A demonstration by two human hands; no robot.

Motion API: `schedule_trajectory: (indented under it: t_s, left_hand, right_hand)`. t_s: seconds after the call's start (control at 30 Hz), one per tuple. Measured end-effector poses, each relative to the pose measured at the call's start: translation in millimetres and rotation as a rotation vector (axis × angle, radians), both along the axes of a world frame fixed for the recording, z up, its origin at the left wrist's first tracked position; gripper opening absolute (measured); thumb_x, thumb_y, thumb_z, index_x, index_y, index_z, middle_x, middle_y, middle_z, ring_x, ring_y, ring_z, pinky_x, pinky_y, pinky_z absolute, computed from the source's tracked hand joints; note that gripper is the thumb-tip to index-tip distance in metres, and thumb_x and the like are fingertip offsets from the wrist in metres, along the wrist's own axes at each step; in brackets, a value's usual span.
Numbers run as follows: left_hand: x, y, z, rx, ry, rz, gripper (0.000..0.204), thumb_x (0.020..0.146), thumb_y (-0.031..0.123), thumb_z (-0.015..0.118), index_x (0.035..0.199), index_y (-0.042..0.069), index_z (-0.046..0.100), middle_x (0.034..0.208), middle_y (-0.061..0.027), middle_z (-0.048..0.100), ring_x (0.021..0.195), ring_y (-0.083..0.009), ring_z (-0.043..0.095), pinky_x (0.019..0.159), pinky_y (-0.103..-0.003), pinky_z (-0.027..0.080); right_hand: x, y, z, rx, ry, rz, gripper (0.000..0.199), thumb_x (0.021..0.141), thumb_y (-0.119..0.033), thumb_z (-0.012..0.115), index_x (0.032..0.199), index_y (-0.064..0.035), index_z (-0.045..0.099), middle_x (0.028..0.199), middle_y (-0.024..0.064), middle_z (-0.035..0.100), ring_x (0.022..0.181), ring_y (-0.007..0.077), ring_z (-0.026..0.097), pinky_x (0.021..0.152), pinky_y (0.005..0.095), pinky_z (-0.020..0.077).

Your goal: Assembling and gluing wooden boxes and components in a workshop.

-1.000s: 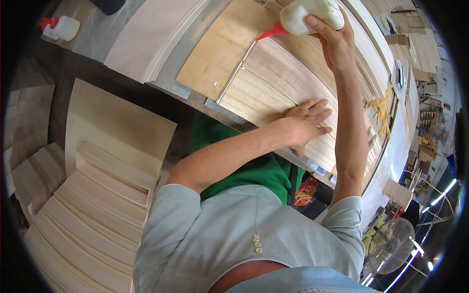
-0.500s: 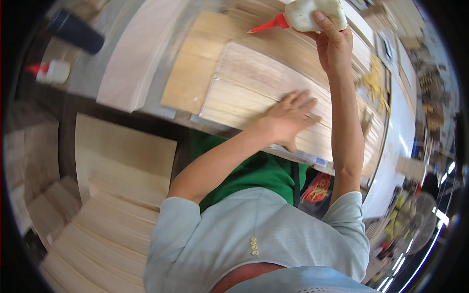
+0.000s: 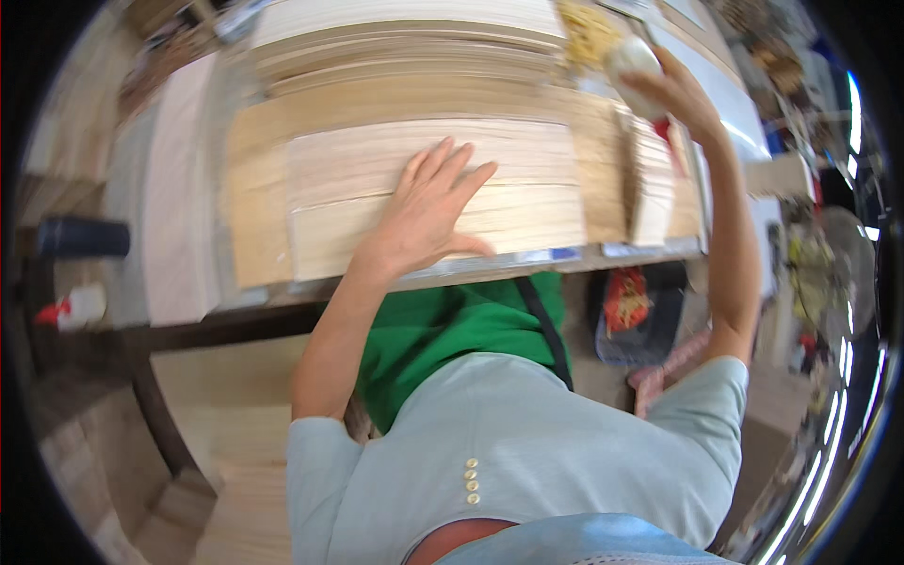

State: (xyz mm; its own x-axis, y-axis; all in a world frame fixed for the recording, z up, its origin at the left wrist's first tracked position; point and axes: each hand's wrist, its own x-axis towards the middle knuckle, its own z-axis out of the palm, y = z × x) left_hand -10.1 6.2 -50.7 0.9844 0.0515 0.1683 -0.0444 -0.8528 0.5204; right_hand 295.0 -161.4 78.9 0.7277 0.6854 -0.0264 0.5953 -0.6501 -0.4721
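My left hand point(image 3: 428, 207) lies spread over the pale wooden boards point(image 3: 527, 212), which sit side by side on a larger tan wood panel point(image 3: 259, 188). Up at the far right, my right hand point(image 3: 683, 94) grips a squeeze bottle point(image 3: 629, 68), white with a red nozzle point(image 3: 662, 129). The bottle is tilted, its nozzle pointing down and toward me, close to a small stack of wood strips point(image 3: 650, 179) at the panel's right end. Motion blur hides whether the nozzle touches the strips.
Behind the boards rises a stack of long planks point(image 3: 405, 47). More pale boards point(image 3: 179, 188) lie at the left, near a dark cylinder point(image 3: 83, 237) and another red-tipped white bottle point(image 3: 83, 306). Below the bench's right side is a dark bin point(image 3: 650, 325).
The view has turned. My right hand has carried the squeeze bottle rightward and tipped its nozzle from leftward to downward. My left hand has shifted toward the boards' middle, still spread.
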Motion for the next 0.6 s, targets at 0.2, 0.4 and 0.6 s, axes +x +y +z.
schedule_trajectory:
  t_s: [0.2, 0.4, 0.6]
  left_hand:
    - [-65.4, 112.3, 23.0, 0.398, -0.061, 0.667, 0.072, 0.077, 0.043, 0.07, 0.135, 0.007, 0.047, 0.137, -0.0211, 0.046, 0.129, -0.037, 0.04, 0.107, -0.048, 0.029]
    - [-149.6, 185.7, 59.4, 0.376, 0.375, 1.135, 0.081, 0.073, 0.05, 0.07, 0.136, 0.005, 0.046, 0.135, -0.027, 0.046, 0.128, -0.0379, 0.042, 0.104, -0.048, 0.033]
    - [-161.0, 200.3, 58.4, 0.205, 0.319, 1.112, 0.077, 0.074, 0.045, 0.068, 0.133, 0.001, 0.048, 0.126, -0.0281, 0.054, 0.119, -0.0357, 0.053, 0.101, -0.039, 0.039]
  right_hand:
    - [35.7, -8.3, -47.1, -0.823, -0.377, 0.277, 0.047, 0.056, -0.019, 0.078, 0.101, -0.0074, 0.067, 0.095, 0.0158, 0.068, 0.092, 0.0328, 0.064, 0.079, 0.0423, 0.0508]
    - [6.2, 19.4, -53.4, -0.625, -0.425, 0.428, 0.042, 0.069, -0.01, 0.074, 0.109, -0.0052, 0.064, 0.105, 0.0162, 0.063, 0.102, 0.0341, 0.059, 0.087, 0.0406, 0.0474]
    - [-71.8, 14.0, -29.9, -0.143, -0.324, 0.568, 0.034, 0.087, -0.016, 0.063, 0.118, -0.0053, 0.058, 0.112, 0.0153, 0.061, 0.105, 0.033, 0.057, 0.088, 0.0407, 0.0464]
